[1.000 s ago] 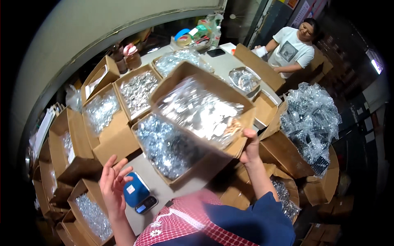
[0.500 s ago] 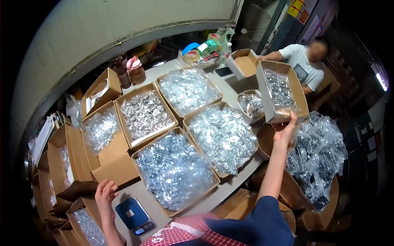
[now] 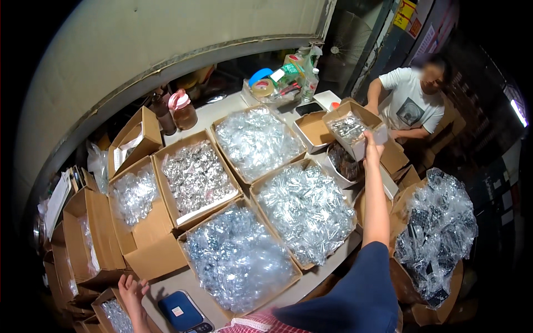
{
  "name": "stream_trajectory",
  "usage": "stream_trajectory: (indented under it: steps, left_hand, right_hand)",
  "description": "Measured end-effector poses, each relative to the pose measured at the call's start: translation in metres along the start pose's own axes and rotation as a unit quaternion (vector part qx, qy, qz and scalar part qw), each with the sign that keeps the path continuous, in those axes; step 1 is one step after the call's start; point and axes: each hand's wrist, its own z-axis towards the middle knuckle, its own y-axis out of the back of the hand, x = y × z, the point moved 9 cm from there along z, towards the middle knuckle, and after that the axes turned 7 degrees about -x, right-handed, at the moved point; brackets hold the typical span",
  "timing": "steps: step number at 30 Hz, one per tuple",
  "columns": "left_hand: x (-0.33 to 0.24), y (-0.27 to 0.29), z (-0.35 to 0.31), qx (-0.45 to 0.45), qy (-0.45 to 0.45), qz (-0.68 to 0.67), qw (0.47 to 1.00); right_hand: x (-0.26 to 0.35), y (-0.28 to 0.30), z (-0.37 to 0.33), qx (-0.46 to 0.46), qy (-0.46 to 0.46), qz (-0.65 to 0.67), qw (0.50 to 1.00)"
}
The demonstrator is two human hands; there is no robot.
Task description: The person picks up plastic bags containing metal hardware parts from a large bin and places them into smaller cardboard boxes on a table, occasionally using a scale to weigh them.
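Observation:
My right hand (image 3: 373, 147), at the end of an outstretched arm, grips the near end of a small cardboard box (image 3: 362, 112) with shiny metal pieces in it. This box is over the far right corner of the table, close to a bowl-like container (image 3: 337, 166) of dark pieces and an empty shallow box (image 3: 312, 130). At the lower left, my left hand (image 3: 133, 292) is raised with its fingers apart and nothing in them. Beside it lies a blue-topped digital scale (image 3: 183, 312) with a small pale square on its plate.
Open cartons of bagged clear and silvery parts (image 3: 302, 208) fill the table. More cartons (image 3: 91, 233) stand on the left. A pink-lidded jug (image 3: 183, 114) is at the back. A co-worker (image 3: 413, 105) stands far right, near a large heap of plastic-wrapped dark parts (image 3: 436, 238).
My right hand has moved the small box away from me and lower. The co-worker's shallow box now rests on the table. My left hand has dropped slightly in the picture.

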Motion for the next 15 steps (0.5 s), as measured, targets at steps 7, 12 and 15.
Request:
stream_trajectory:
  steps: [7, 12, 15]
  left_hand:
    - [-0.003, 0.011, 0.008, -0.058, 0.013, -0.020, 0.998]
    - [0.001, -0.005, 0.005, -0.049, 0.040, -0.023, 0.998]
    - [-0.005, -0.016, -0.006, -0.053, 0.046, -0.010, 0.997]
  right_hand:
    - [0.035, -0.063, 0.026, 0.008, 0.110, -0.480, 0.870]
    - [0.028, -0.112, 0.011, 0.081, 0.143, -0.547, 0.820]
    - [0.018, -0.143, 0.002, 0.134, 0.211, -0.585, 0.772]
